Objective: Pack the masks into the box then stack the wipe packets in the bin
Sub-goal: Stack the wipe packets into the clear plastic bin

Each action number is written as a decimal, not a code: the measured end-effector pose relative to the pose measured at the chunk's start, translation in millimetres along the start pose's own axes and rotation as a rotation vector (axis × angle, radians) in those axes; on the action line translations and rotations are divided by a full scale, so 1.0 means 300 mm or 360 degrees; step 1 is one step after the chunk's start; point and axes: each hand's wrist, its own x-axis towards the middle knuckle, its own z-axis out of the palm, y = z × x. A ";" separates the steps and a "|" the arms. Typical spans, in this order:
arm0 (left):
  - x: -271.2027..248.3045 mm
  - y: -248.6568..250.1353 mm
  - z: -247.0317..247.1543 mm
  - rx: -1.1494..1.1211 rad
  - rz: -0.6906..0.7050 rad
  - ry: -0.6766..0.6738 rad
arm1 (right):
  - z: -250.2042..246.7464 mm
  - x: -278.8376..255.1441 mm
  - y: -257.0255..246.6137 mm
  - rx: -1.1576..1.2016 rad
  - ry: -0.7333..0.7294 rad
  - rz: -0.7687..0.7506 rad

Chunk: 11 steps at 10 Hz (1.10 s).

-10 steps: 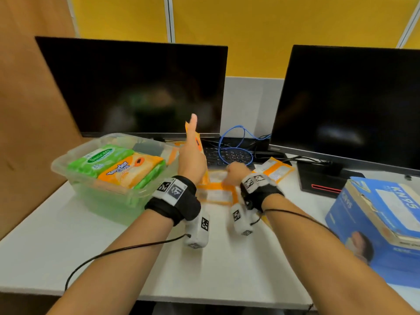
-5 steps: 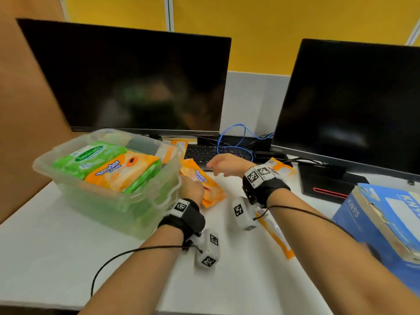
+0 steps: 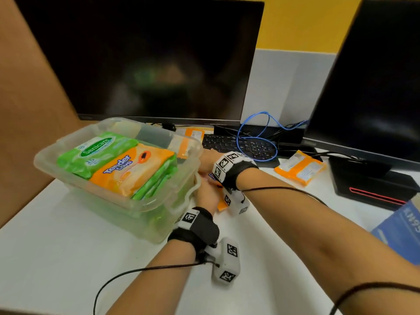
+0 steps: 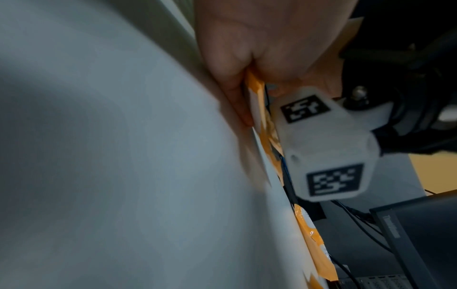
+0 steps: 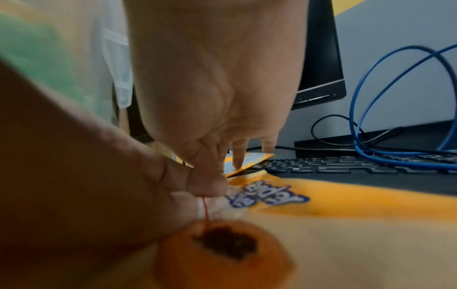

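Observation:
A clear plastic bin (image 3: 145,208) at the left holds a green wipe packet (image 3: 95,151) and an orange wipe packet (image 3: 134,167) on top of others. My left hand (image 3: 205,194) sits against the bin's right wall and pinches another orange wipe packet (image 3: 221,206) (image 5: 333,215) by its edge (image 4: 257,93). My right hand (image 3: 205,161) reaches over it with straight fingers (image 5: 238,154). Their tips touch an orange-and-white packet (image 5: 249,161) lying by the keyboard behind the bin. A further orange packet (image 3: 300,167) lies to the right. The blue mask box (image 3: 400,228) is at the right edge.
Two dark monitors (image 3: 145,60) stand at the back, with a black keyboard (image 3: 236,144) and a looped blue cable (image 3: 256,137) between them. A brown partition (image 3: 25,110) closes the left side. The white desk (image 3: 68,258) lies bare in front of the bin.
My left hand came down from a raised position with the orange packet and now sits beside the bin. My right hand moved left and forward over it, towards the packet behind the bin.

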 end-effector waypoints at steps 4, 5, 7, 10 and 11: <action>0.037 -0.062 0.040 -0.0495 -0.0044 0.0031 | -0.192 -0.269 0.139 0.0466 0.0515 -0.0042; 0.034 -0.083 0.012 -0.0736 -0.0157 -0.0111 | -0.275 -0.390 0.182 0.1036 0.0850 -0.0091; -0.010 -0.074 -0.014 -0.1135 -0.0248 -0.0372 | -0.208 -0.443 0.230 0.1388 0.0716 0.0254; -0.043 -0.029 0.008 -0.0509 0.0282 -0.0334 | 0.094 -0.444 0.221 0.1834 0.0302 0.0681; -0.054 0.065 -0.006 -0.0484 0.0731 -0.0263 | 0.085 -0.491 0.234 0.2292 0.0479 0.0347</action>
